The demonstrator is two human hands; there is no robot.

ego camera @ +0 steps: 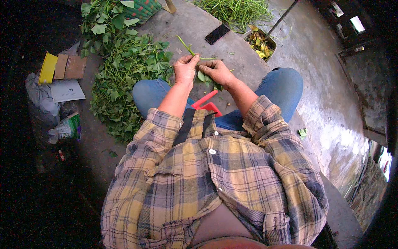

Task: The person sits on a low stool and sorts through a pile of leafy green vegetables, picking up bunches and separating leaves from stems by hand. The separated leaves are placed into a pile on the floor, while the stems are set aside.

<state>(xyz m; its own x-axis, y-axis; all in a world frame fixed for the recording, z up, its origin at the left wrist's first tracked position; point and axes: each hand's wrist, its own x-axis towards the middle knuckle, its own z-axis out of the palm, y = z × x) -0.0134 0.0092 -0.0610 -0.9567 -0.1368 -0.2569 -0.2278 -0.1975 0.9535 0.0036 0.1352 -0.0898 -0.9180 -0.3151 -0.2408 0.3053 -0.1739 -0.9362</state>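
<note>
Between the fingertips of my left hand (pixel 185 68) is a thin green leaf stalk (pixel 184 43), its upper part sticking up past the thumb and a side piece reaching right. Close beside it, my right hand (pixel 216 71) pinches a stem with green leaves (pixel 203 77) hanging under the fingers. To the left lies a big heap of leafy green vines (pixel 130 68). A red plastic object (pixel 209 104), perhaps a small stool, shows between my knees.
A smartphone (pixel 217 34) lies on the concrete floor ahead. Beyond are a pile of green stalks (pixel 236 12) and a dustpan-like container (pixel 270 45) with yellowed leaves. At left are a yellow container (pixel 48 69), cardboard (pixel 74 67) and plastic bags (pixel 43 96). A woven basket (pixel 143 9) stands upper left.
</note>
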